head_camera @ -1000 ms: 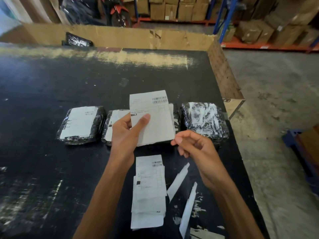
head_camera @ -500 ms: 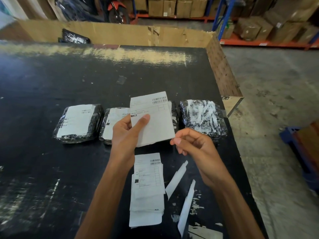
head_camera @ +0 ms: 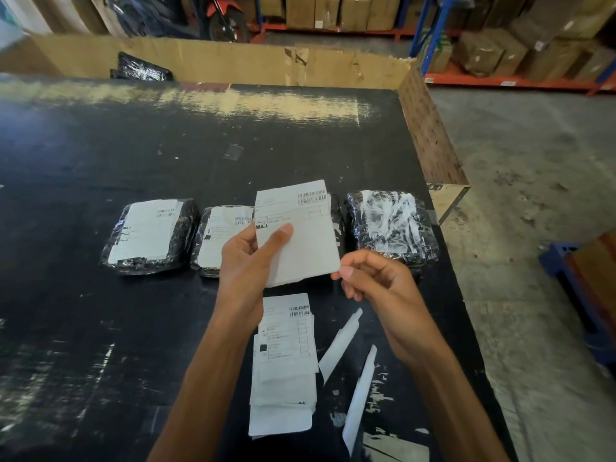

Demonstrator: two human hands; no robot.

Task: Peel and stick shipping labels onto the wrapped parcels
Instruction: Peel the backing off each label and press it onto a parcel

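Note:
My left hand (head_camera: 248, 258) holds a white shipping label (head_camera: 300, 235) upright, thumb across its face. My right hand (head_camera: 373, 278) pinches the label's lower right corner with curled fingers. Behind the label, several black wrapped parcels lie in a row on the black table (head_camera: 100, 328). The left parcel (head_camera: 148, 235) and the one beside it (head_camera: 221, 238) carry labels. A third parcel is mostly hidden behind the held label. The right parcel (head_camera: 390, 225) shows bare shiny wrap. A stack of labels (head_camera: 285, 361) lies near the front.
Two peeled backing strips (head_camera: 340, 345) (head_camera: 360, 395) lie right of the stack. A cardboard wall (head_camera: 233, 65) edges the table's far side and right corner, with a black parcel (head_camera: 143, 68) behind it. The table's right edge drops to a concrete floor (head_camera: 533, 228).
My right hand has moved up to the label's lower right corner and now touches it. The left hand keeps holding the label in the same place.

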